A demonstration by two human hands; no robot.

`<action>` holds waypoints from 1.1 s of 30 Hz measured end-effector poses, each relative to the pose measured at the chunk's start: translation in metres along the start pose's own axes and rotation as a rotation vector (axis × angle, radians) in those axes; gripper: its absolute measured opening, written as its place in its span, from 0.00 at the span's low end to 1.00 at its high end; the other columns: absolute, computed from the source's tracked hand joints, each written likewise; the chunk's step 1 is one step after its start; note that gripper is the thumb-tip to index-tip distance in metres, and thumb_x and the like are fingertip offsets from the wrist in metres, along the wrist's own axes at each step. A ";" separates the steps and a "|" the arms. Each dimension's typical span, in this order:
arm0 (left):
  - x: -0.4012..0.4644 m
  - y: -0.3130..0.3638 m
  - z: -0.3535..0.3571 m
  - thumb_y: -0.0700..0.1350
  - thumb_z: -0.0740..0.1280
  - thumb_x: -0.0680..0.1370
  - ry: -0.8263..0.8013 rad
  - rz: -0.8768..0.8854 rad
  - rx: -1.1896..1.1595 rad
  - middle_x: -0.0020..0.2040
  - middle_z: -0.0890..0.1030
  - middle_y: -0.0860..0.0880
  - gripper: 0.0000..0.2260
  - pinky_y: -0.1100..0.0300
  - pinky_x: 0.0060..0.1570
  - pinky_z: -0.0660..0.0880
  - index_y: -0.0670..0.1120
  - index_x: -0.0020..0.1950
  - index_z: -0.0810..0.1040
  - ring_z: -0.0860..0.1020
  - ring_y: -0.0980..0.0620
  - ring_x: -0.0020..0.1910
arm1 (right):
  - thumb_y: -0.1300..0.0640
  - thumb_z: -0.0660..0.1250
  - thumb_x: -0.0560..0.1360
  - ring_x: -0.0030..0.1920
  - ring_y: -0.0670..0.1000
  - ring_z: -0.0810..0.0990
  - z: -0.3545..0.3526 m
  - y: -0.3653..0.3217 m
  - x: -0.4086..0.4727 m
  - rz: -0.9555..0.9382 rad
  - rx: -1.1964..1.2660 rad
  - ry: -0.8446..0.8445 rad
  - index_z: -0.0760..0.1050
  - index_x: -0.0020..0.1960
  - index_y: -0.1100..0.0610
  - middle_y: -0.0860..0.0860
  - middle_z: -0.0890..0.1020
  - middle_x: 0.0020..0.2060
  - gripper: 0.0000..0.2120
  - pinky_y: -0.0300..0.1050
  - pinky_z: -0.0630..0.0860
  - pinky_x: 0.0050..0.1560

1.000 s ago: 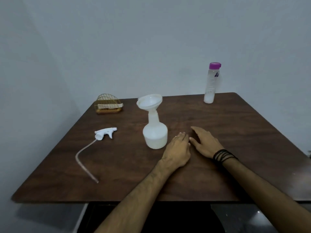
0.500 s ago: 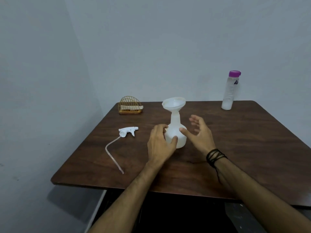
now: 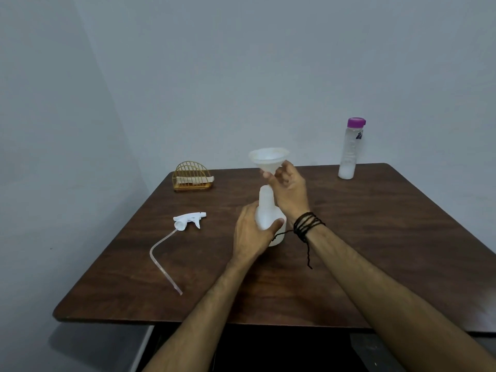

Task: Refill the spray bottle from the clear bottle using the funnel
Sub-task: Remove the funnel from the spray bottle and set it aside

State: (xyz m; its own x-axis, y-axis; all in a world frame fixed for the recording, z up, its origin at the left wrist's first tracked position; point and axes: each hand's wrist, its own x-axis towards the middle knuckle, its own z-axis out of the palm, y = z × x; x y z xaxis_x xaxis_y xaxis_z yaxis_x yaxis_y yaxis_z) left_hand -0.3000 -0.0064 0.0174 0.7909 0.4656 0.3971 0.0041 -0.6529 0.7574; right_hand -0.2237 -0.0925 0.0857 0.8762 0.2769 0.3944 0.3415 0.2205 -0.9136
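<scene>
In the frame's centre the left hand (image 3: 251, 232) gripped the spray bottle (image 3: 268, 213); the right hand (image 3: 288, 189) pinched the funnel (image 3: 269, 160). The clear bottle (image 3: 351, 149) stood capped, upper right. A tilted funnel could cause a spill.

dark wood table (image 3: 375, 251), spray bottle (image 3: 269, 213) centre, clear bottle (image 3: 349, 154) far-right corner, trigger sprayer head (image 3: 189, 220) left, gold wire rack (image 3: 192, 177) far-left corner

Both forearms are bare, with no sleeves in view. The right wrist carries a black cord bracelet (image 3: 306, 224) wound round in several loops, and one loose knotted end hangs down from it. The left hand (image 3: 252, 234) and wrist wear nothing.
</scene>
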 end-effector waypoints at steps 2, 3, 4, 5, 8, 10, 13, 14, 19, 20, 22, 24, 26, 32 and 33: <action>-0.003 -0.002 0.004 0.62 0.74 0.71 0.057 0.014 0.033 0.67 0.74 0.50 0.33 0.58 0.59 0.72 0.48 0.71 0.70 0.71 0.53 0.67 | 0.58 0.71 0.76 0.49 0.48 0.84 -0.010 -0.016 0.005 -0.041 0.080 0.063 0.74 0.66 0.59 0.52 0.85 0.50 0.19 0.43 0.79 0.56; -0.005 -0.002 0.007 0.61 0.74 0.71 0.115 0.038 0.063 0.68 0.73 0.50 0.34 0.55 0.62 0.73 0.47 0.71 0.69 0.70 0.52 0.68 | 0.58 0.70 0.77 0.44 0.46 0.84 -0.019 -0.022 0.008 -0.068 0.076 0.094 0.74 0.67 0.58 0.52 0.85 0.48 0.18 0.39 0.79 0.52; -0.008 0.000 0.010 0.59 0.74 0.71 0.188 0.082 0.105 0.69 0.72 0.49 0.34 0.53 0.64 0.72 0.46 0.72 0.68 0.70 0.51 0.68 | 0.58 0.68 0.78 0.40 0.45 0.83 -0.032 -0.026 0.010 -0.090 0.042 0.118 0.73 0.68 0.58 0.51 0.84 0.45 0.18 0.38 0.79 0.48; -0.012 0.003 0.014 0.56 0.74 0.71 0.263 0.143 0.160 0.69 0.72 0.48 0.33 0.52 0.66 0.72 0.45 0.71 0.68 0.69 0.50 0.68 | 0.56 0.68 0.79 0.38 0.44 0.81 -0.047 -0.028 0.012 -0.104 -0.023 0.132 0.72 0.69 0.56 0.50 0.83 0.43 0.19 0.37 0.79 0.46; -0.021 0.019 0.027 0.50 0.75 0.71 0.405 0.346 0.276 0.68 0.72 0.43 0.30 0.52 0.66 0.69 0.44 0.69 0.69 0.69 0.47 0.67 | 0.52 0.69 0.77 0.39 0.46 0.82 -0.101 -0.018 0.013 -0.103 -0.374 0.177 0.77 0.66 0.54 0.48 0.84 0.44 0.17 0.35 0.79 0.46; -0.024 0.026 0.040 0.46 0.75 0.71 0.431 0.463 0.267 0.67 0.73 0.42 0.27 0.51 0.65 0.69 0.43 0.67 0.71 0.69 0.46 0.67 | 0.51 0.72 0.75 0.42 0.47 0.82 -0.136 -0.007 0.009 -0.076 -0.585 0.232 0.82 0.59 0.54 0.49 0.85 0.47 0.14 0.32 0.77 0.44; -0.026 0.035 0.062 0.41 0.72 0.73 0.364 0.605 0.227 0.64 0.76 0.41 0.21 0.53 0.66 0.70 0.41 0.65 0.75 0.73 0.46 0.65 | 0.52 0.76 0.70 0.36 0.44 0.78 -0.176 0.004 0.001 -0.001 -0.754 0.278 0.84 0.51 0.55 0.49 0.85 0.40 0.12 0.25 0.69 0.37; -0.027 0.038 0.068 0.40 0.71 0.74 0.306 0.641 0.233 0.64 0.77 0.41 0.19 0.53 0.65 0.71 0.40 0.65 0.76 0.74 0.45 0.64 | 0.52 0.77 0.69 0.33 0.42 0.77 -0.186 0.006 -0.002 0.026 -0.784 0.291 0.84 0.49 0.55 0.49 0.83 0.36 0.11 0.27 0.69 0.36; -0.020 0.047 0.096 0.46 0.65 0.79 -0.262 0.484 0.337 0.75 0.70 0.44 0.26 0.50 0.74 0.66 0.43 0.77 0.66 0.68 0.48 0.74 | 0.54 0.77 0.69 0.36 0.47 0.77 -0.218 0.026 -0.009 0.035 -0.897 0.341 0.83 0.44 0.57 0.50 0.80 0.35 0.08 0.39 0.73 0.42; -0.018 0.047 0.102 0.48 0.64 0.81 -0.346 0.418 0.366 0.77 0.66 0.45 0.28 0.51 0.76 0.62 0.44 0.79 0.62 0.64 0.48 0.77 | 0.53 0.76 0.70 0.39 0.49 0.78 -0.222 0.034 -0.010 0.028 -0.922 0.343 0.83 0.45 0.57 0.51 0.80 0.39 0.09 0.41 0.72 0.43; -0.013 0.045 0.115 0.53 0.58 0.83 -0.472 0.312 0.433 0.81 0.59 0.44 0.29 0.51 0.79 0.54 0.44 0.81 0.57 0.57 0.47 0.80 | 0.52 0.75 0.71 0.44 0.52 0.78 -0.230 0.052 -0.013 0.040 -0.952 0.335 0.82 0.47 0.58 0.53 0.80 0.45 0.11 0.43 0.72 0.45; -0.005 0.045 0.126 0.56 0.53 0.84 -0.562 0.248 0.492 0.82 0.54 0.44 0.29 0.50 0.79 0.48 0.44 0.82 0.54 0.52 0.47 0.81 | 0.48 0.74 0.72 0.46 0.52 0.78 -0.237 0.069 -0.015 0.080 -0.961 0.291 0.80 0.49 0.57 0.53 0.79 0.47 0.13 0.44 0.73 0.47; 0.004 0.048 0.136 0.58 0.50 0.84 -0.605 0.226 0.534 0.82 0.52 0.44 0.30 0.49 0.79 0.45 0.45 0.82 0.53 0.49 0.47 0.81 | 0.46 0.73 0.72 0.47 0.50 0.77 -0.243 0.081 -0.013 0.111 -0.939 0.246 0.80 0.51 0.55 0.51 0.80 0.48 0.14 0.43 0.71 0.48; 0.048 0.056 0.174 0.60 0.49 0.84 -0.644 0.184 0.571 0.83 0.50 0.43 0.30 0.44 0.78 0.42 0.46 0.82 0.52 0.47 0.45 0.82 | 0.49 0.69 0.76 0.54 0.54 0.78 -0.265 0.095 0.027 0.166 -0.834 0.310 0.79 0.59 0.57 0.55 0.81 0.54 0.16 0.40 0.68 0.52; 0.057 0.058 0.181 0.61 0.49 0.84 -0.647 0.173 0.578 0.83 0.49 0.43 0.31 0.43 0.78 0.42 0.46 0.82 0.51 0.46 0.45 0.82 | 0.50 0.69 0.76 0.56 0.55 0.78 -0.271 0.098 0.037 0.176 -0.829 0.333 0.79 0.60 0.58 0.57 0.81 0.55 0.16 0.41 0.68 0.53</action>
State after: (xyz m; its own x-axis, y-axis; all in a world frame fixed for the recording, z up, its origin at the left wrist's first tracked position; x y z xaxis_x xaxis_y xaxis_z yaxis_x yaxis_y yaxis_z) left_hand -0.1441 -0.1257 -0.0098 0.9996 0.0172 -0.0217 0.0223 -0.9645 0.2633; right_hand -0.0660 -0.3143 -0.0158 0.9477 -0.0695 0.3114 0.2161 -0.5779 -0.7870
